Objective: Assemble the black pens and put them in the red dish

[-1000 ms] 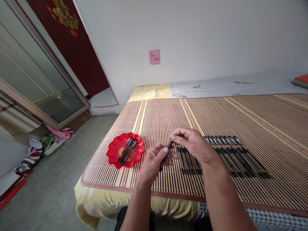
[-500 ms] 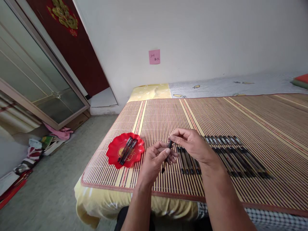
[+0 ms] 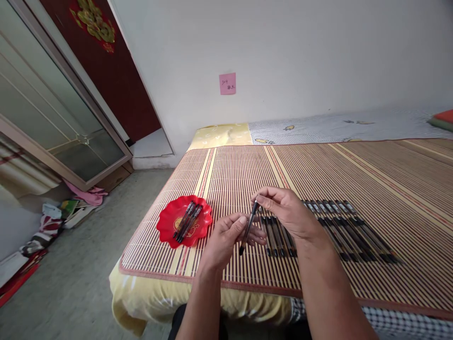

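A slim pen (image 3: 249, 233) with a clear barrel and black ends slants between my two hands above the mat. My left hand (image 3: 231, 232) holds its middle between the thumb and the fingers, which stretch out behind it. At the upper end, the thumb and forefinger of my right hand (image 3: 279, 208) pinch the pen near a pale tip. Several similar pens (image 3: 274, 238) lie side by side on the mat, partly hidden by my right hand and forearm. Short dark pieces with pale bands (image 3: 327, 206) form a row beyond the pens on the right.
Left of my hands, a red scalloped plate (image 3: 164, 226) bears a few more pens (image 3: 187, 222). The striped bamboo mat (image 3: 233, 174) covers a bed along a white wall with a pink note (image 3: 227, 84). Clothes and papers (image 3: 76, 212) lie on the floor at left.
My right hand has shifted slightly right, its fingertips now at the pen's upper tip. More of the pen shows, as my left fingers have loosened and spread behind it.
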The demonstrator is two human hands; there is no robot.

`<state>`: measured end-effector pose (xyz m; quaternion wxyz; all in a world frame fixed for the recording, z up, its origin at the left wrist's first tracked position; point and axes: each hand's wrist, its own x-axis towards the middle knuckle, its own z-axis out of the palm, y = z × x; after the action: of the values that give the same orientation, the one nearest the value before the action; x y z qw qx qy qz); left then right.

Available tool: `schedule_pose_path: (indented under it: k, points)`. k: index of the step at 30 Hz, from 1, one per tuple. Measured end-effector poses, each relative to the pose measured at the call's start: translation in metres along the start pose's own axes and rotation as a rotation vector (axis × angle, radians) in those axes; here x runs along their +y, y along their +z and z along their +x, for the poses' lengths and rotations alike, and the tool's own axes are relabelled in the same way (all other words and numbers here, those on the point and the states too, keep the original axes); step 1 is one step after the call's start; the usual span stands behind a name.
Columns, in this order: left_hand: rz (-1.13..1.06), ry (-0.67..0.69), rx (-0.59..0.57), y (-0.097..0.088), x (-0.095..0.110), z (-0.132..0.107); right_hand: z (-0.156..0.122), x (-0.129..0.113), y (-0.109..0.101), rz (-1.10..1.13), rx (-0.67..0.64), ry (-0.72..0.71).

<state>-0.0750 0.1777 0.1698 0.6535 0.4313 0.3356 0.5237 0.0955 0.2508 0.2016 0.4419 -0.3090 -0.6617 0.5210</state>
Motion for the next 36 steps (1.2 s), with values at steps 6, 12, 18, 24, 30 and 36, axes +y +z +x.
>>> schedule_pose_path:
  k: [6,12,18,24,30,36]
  points:
    - [-0.017,-0.058,-0.083,-0.004,0.001,-0.002,-0.001,-0.003,-0.001,-0.014,0.005,0.011]
    - [-0.017,-0.029,-0.058,-0.003,0.002,-0.001,-0.002,-0.006,0.0,-0.027,0.002,-0.005]
    - [0.001,-0.004,-0.032,-0.005,-0.001,-0.001,0.0,0.001,-0.001,-0.039,0.002,-0.044]
    - [0.027,0.015,-0.012,-0.004,-0.001,-0.001,0.001,0.005,0.001,-0.018,0.009,-0.058]
    - [0.024,0.04,0.09,-0.009,0.001,0.001,0.005,0.018,-0.003,-0.124,0.046,-0.009]
    - [-0.005,0.043,0.232,-0.021,0.007,0.002,0.016,0.057,-0.005,-0.847,0.058,0.26]
